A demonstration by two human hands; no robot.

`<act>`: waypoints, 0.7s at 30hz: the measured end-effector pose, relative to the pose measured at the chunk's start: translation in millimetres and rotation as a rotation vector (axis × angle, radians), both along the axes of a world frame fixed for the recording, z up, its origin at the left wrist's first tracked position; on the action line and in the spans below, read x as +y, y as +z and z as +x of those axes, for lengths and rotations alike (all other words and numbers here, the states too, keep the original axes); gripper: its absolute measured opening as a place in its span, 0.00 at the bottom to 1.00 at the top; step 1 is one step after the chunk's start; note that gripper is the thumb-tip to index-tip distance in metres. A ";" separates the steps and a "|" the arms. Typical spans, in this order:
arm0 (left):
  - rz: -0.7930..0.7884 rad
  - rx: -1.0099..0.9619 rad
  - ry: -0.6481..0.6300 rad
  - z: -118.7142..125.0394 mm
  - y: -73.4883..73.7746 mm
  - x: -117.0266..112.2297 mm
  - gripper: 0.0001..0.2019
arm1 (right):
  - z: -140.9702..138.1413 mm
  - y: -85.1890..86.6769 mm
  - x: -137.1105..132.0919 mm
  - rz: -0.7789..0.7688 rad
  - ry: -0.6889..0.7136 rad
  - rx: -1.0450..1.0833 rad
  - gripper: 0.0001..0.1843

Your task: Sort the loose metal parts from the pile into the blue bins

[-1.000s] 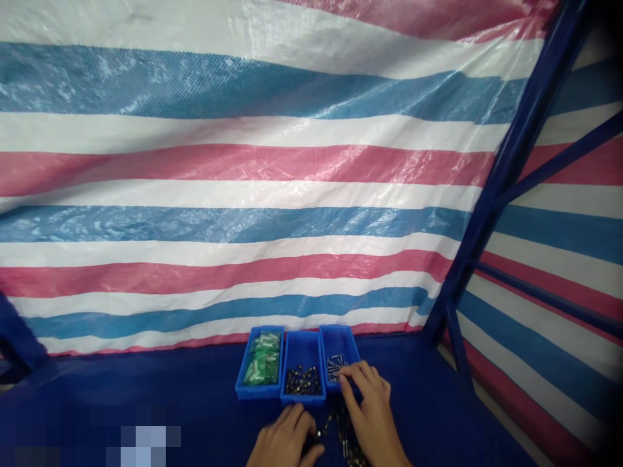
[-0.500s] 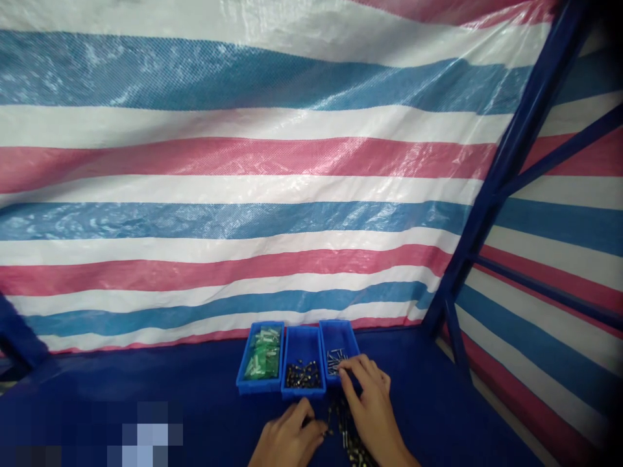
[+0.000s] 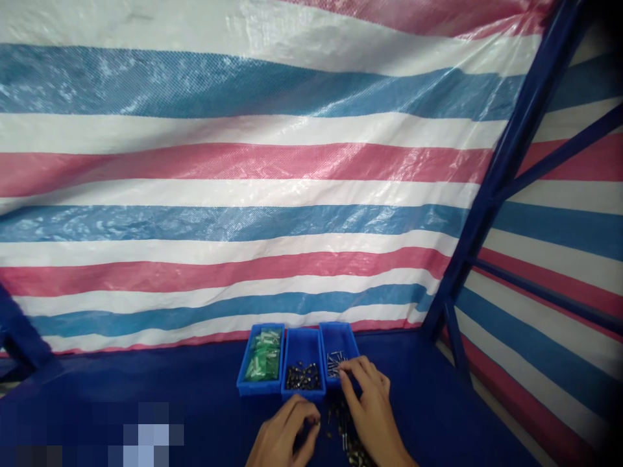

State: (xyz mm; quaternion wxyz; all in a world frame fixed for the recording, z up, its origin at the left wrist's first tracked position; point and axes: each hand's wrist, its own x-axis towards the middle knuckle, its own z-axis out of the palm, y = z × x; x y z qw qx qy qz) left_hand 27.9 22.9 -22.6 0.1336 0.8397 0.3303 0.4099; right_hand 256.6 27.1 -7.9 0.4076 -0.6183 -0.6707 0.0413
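Two bare hands work over a dark blue table [image 3: 146, 386]. The left hand [image 3: 282, 431] has thumb and forefinger pinched together on a small dark piece [image 3: 317, 422]. The right hand [image 3: 370, 402] curves over the near end of a blue bin [image 3: 338, 336], its thumb and forefinger close together by loose silvery pins [image 3: 334, 364]; the view is too small to tell whether it grips one. Between the hands, and partly under the right, lies a heap of mixed dark and metallic parts [image 3: 357, 456].

Just beyond the left hand stands a middle bin [image 3: 302, 344] of dark fittings [image 3: 302, 376]; left of that, a third bin [image 3: 260, 390] holds green packets [image 3: 264, 364].

A light fingertip pinch, kept low over the table, should suit pieces this small; the right wrist would do best lifted clear of the heap.

Past the bins hangs a striped plastic sheet [image 3: 243, 193] in red, white and blue; beyond the right hand rises a slanted blue post [image 3: 450, 288].
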 end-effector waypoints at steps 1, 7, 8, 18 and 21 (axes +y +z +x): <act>-0.003 -0.021 0.011 0.3 0.0 -0.3 0.13 | 0.0 0.1 0.1 0.001 0.002 0.008 0.17; -0.004 -0.139 0.058 2.3 -4.1 -1.5 0.14 | -0.4 2.7 -0.2 -0.003 0.011 0.031 0.17; 0.004 -0.158 0.066 2.5 -5.3 -1.6 0.13 | -0.5 2.9 -0.3 -0.001 0.012 0.035 0.17; 0.000 -0.195 0.059 0.7 -4.9 -1.9 0.09 | 0.0 1.7 0.9 0.029 0.007 -0.003 0.14; -0.011 -0.176 0.062 -0.2 -1.6 -1.5 0.09 | -0.5 3.7 0.8 0.040 0.006 -0.016 0.15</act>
